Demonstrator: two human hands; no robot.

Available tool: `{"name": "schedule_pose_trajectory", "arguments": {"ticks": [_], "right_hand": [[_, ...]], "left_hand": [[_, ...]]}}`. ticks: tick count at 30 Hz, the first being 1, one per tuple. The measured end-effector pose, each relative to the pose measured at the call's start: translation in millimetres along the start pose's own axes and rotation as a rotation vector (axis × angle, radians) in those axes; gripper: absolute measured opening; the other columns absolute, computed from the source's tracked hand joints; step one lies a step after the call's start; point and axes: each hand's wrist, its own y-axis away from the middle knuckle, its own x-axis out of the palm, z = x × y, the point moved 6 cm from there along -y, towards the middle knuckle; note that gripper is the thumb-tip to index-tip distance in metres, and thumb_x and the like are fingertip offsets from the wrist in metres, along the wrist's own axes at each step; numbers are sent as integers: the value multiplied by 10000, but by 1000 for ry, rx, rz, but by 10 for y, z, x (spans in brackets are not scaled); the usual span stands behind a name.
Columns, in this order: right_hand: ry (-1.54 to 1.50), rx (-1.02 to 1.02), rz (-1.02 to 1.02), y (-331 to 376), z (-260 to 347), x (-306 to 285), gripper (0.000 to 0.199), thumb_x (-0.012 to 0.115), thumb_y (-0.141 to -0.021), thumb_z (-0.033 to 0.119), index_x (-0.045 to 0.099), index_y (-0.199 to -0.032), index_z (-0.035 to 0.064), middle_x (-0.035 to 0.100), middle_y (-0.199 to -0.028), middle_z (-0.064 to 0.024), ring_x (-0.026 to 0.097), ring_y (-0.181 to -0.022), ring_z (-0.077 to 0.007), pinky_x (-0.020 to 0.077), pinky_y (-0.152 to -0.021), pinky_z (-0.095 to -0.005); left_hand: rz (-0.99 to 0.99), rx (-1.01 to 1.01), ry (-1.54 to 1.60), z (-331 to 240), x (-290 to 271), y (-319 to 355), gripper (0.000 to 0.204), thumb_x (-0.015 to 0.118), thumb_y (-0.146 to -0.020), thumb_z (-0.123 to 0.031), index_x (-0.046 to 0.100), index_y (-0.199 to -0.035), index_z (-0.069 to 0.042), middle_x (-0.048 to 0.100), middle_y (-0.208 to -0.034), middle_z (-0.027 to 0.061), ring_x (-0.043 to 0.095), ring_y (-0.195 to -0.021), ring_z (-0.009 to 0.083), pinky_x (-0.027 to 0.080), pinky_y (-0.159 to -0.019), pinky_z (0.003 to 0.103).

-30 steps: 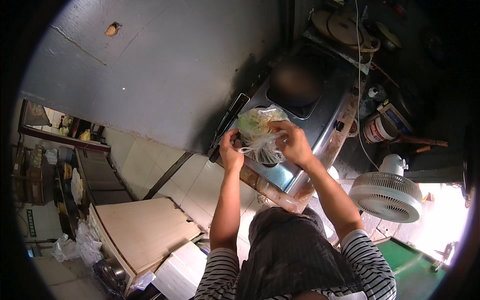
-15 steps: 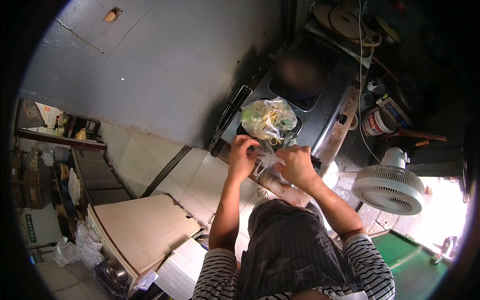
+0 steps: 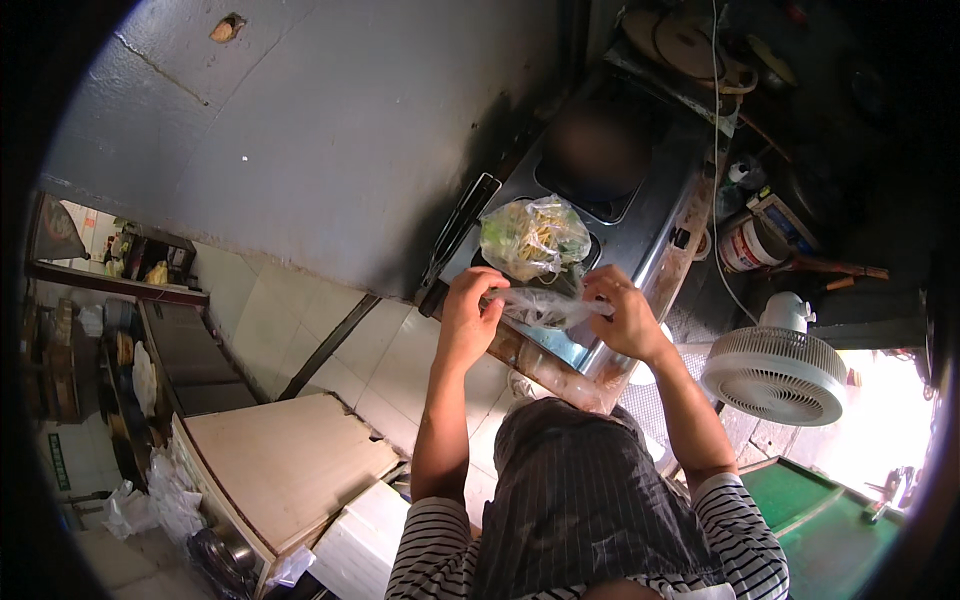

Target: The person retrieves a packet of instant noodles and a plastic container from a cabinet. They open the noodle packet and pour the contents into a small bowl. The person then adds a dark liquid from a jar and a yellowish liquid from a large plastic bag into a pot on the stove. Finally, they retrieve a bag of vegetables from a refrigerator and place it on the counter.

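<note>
A clear plastic bag (image 3: 535,238) bulges with pale yellow strands, perhaps sprouts or noodles, and some green leaves. It rests on the dark metal stove top (image 3: 648,232). Nearer to me, thin clear plastic (image 3: 547,308) is stretched sideways; it looks like the open end of the same bag, though the join is hard to see. My left hand (image 3: 468,312) pinches its left edge, fingers closed. At the right edge, my right hand (image 3: 625,318) grips the plastic between thumb and fingers.
A dark round pan (image 3: 592,150), blurred, sits behind the bag. Black metal racks (image 3: 462,228) lean at the stove's left. To the right are a white fan (image 3: 778,375), a white bucket (image 3: 750,246) and a hanging cable. A beige tabletop (image 3: 290,450) stands at lower left.
My hands have moved apart, spreading the bunched plastic neck into a wide strip. The filled part of the bag has stayed in about the same spot.
</note>
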Motion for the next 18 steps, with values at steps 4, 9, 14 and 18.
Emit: {"name": "schedule_pose_trajectory", "arguments": {"ticks": [4, 9, 14, 18], "right_hand": [[-19, 7, -120, -518, 144, -41, 304, 598, -643, -14, 582, -946, -3, 570, -1007, -147, 588, -804, -248, 471, -706, -322], [222, 3, -239, -818, -349, 42, 191, 586, -733, 137, 602, -886, 23, 558, -606, -147, 557, -545, -305, 476, -593, -402], [-375, 221, -224, -679, -457, -174, 99, 558, -780, 69, 532, -824, -15, 596, -791, -122, 582, -768, -204, 449, -711, -288], [-843, 230, -96, -753, -325, -57, 346, 541, -773, -16, 414, -1094, 8, 570, -886, -91, 555, -793, -139, 449, -735, -274]], "left_hand": [[20, 145, -108, -566, 33, -339, 195, 641, -710, 0, 567, -883, -47, 563, -983, 76, 556, -777, 307, 469, -647, 372], [0, 115, -240, -7, -9, -574, 105, 619, -784, -78, 523, -817, -50, 500, -737, 49, 516, -638, 201, 414, -563, 333], [-218, -252, 311, 210, -131, -548, 138, 574, -848, -88, 470, -769, -44, 416, -661, -42, 371, -617, 34, 319, -543, 207], [-228, -217, 431, 202, -61, -644, 122, 586, -824, -32, 470, -797, -55, 458, -697, -44, 386, -636, 26, 328, -574, 186]]}}
